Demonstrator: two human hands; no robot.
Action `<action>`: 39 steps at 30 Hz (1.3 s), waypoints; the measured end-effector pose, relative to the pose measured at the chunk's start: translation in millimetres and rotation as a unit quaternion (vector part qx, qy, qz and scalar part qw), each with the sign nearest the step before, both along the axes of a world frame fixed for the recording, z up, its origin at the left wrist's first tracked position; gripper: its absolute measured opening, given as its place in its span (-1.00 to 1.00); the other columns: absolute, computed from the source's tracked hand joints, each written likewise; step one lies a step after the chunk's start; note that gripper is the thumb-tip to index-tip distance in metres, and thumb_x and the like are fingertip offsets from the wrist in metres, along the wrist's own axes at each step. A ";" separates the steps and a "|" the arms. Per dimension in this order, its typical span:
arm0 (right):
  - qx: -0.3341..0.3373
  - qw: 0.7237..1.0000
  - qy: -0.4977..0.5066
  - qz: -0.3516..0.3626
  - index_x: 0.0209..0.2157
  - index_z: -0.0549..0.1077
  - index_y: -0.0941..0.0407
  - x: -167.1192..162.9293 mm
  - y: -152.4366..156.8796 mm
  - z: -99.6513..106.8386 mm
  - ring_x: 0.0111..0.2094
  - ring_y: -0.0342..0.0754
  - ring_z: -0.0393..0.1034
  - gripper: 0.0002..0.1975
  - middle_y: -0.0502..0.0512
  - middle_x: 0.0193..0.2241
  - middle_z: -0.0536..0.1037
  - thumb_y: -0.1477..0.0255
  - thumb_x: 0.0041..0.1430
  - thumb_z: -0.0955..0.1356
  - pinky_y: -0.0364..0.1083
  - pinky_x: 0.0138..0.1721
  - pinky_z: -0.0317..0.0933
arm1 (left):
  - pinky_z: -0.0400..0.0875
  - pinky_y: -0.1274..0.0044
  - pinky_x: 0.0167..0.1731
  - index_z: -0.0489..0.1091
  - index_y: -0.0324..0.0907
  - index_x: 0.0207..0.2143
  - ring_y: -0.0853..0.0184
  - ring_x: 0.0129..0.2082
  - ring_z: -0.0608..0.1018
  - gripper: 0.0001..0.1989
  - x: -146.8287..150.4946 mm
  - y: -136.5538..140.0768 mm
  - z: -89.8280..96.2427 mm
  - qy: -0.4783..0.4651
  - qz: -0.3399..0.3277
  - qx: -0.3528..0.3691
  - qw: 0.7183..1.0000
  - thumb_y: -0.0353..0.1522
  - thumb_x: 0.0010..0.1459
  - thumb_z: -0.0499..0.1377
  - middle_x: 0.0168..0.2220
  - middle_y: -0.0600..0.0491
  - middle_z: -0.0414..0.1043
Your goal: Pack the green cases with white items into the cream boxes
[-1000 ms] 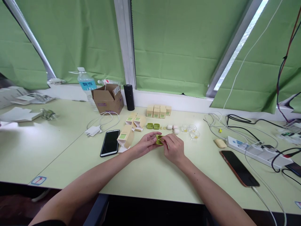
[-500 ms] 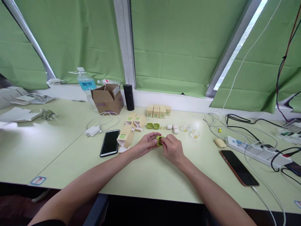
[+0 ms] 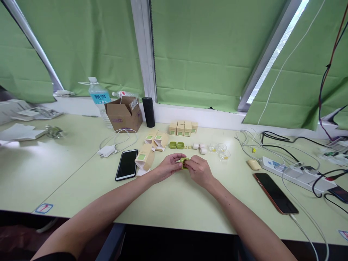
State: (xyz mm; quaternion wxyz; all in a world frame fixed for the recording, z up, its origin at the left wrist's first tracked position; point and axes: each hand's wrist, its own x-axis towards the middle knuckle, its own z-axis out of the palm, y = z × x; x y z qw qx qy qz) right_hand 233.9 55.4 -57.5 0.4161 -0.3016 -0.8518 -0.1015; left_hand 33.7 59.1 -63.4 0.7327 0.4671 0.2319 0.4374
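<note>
A small olive-green square cup (image 3: 184,159) is held just above the table between both hands, its opening turned toward me. My left hand (image 3: 170,165) grips it from the left with thumb and fingers. The fingers of my right hand (image 3: 200,171) are pinched together at its opening, and their tips are hidden. Behind the hands stand two similar green cups (image 3: 173,145), side by side. To their right lie tiny yellow pieces (image 3: 187,147), white rounded pieces (image 3: 202,150) and clear plastic pieces (image 3: 222,147).
Small beige boxes (image 3: 180,129) stand at the back; opened boxes (image 3: 145,157) lie left of my hands beside a phone (image 3: 126,165). Further back are a cardboard box (image 3: 125,114), black cylinder (image 3: 148,112) and water bottle (image 3: 100,98). At right are another phone (image 3: 276,194) and a power strip (image 3: 296,174).
The green cup has tilted slightly in my left hand, and my right fingertips have shifted a little at its opening. Everything on the table stays in place.
</note>
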 end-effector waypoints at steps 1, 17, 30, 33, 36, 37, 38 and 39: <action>0.000 1.000 -0.001 0.003 -0.31 0.59 0.07 0.2 0.3 0.2 -0.46 -0.11 0.30 -0.76 0.04 -0.51 0.44 0.49 0.40 0.30 -0.12 -0.44 0.18 | 0.42 0.47 -0.06 0.51 -0.19 -0.02 0.31 -0.13 0.58 -0.53 0.0 0.2 -0.4 0.000 0.001 -0.001 1.000 -0.32 0.02 0.51 -0.05 -0.07 0.50; -0.011 0.998 0.019 0.054 -0.27 0.59 0.06 1.1 3.0 4.5 -0.45 -0.10 0.35 -0.72 0.05 -0.49 0.48 0.45 0.45 0.26 -0.13 -0.43 0.27 | 0.46 0.47 -0.06 0.52 -0.21 -0.03 0.33 -0.18 0.60 -0.49 1.1 0.5 2.4 0.008 0.002 -0.012 1.000 -0.27 -0.02 0.53 -0.18 -0.01 0.54; 0.015 0.998 0.054 0.008 0.23 0.32 0.09 4.6 -1.6 10.4 -0.10 0.12 0.51 -0.55 0.25 -0.07 0.60 0.45 0.34 0.35 0.03 -0.27 0.47 | 0.51 0.38 0.01 0.50 -0.19 -0.11 0.25 -0.12 0.65 -0.50 -0.8 7.2 11.2 0.049 0.174 0.071 0.981 -0.24 -0.07 0.54 -0.08 -0.02 0.54; -0.029 0.999 0.032 -0.023 0.29 0.26 0.11 2.6 -2.2 5.3 0.06 0.17 0.46 -0.45 0.32 0.09 0.52 0.30 0.33 0.37 0.04 -0.22 0.52 | 0.54 0.42 -0.14 0.44 -0.20 -0.19 0.29 -0.22 0.66 -0.48 3.6 5.0 11.9 0.077 0.200 0.077 0.974 -0.27 -0.17 0.56 -0.14 0.03 0.50; -0.052 0.998 0.032 -0.027 0.21 0.32 0.07 0.8 -0.8 0.5 0.05 0.13 0.48 -0.57 0.28 0.05 0.54 0.32 0.36 0.35 0.00 -0.26 0.53 | 0.54 0.46 -0.22 0.38 -0.19 -0.23 0.30 -0.26 0.65 -0.46 8.0 0.5 12.3 0.089 0.192 0.076 0.974 -0.28 -0.20 0.57 -0.21 0.07 0.48; -0.058 0.997 0.036 -0.025 0.18 0.35 0.06 0.5 -0.1 -0.4 0.04 0.11 0.49 -0.62 0.26 0.04 0.56 0.35 0.36 0.34 -0.01 -0.28 0.52 | 0.54 0.45 -0.22 0.37 -0.19 -0.23 0.30 -0.26 0.65 -0.45 8.9 -0.7 12.2 0.092 0.189 0.080 0.974 -0.28 -0.21 0.57 -0.22 0.07 0.48; -0.063 0.997 0.042 -0.024 0.15 0.36 0.05 0.5 0.5 -1.0 0.03 0.11 0.49 -0.65 0.25 0.03 0.56 0.38 0.35 0.33 -0.02 -0.29 0.52 | 0.54 0.45 -0.21 0.37 -0.19 -0.23 0.29 -0.25 0.64 -0.45 9.6 -1.7 12.0 0.095 0.188 0.085 0.974 -0.27 -0.20 0.57 -0.21 0.07 0.48; -0.067 0.996 0.049 -0.022 0.13 0.37 0.05 0.7 1.0 -1.3 0.03 0.10 0.50 -0.66 0.24 0.02 0.57 0.39 0.35 0.33 -0.02 -0.30 0.52 | 0.54 0.45 -0.20 0.38 -0.19 -0.22 0.29 -0.24 0.64 -0.46 10.0 -2.1 11.7 0.098 0.189 0.093 0.973 -0.24 -0.18 0.56 -0.20 0.05 0.48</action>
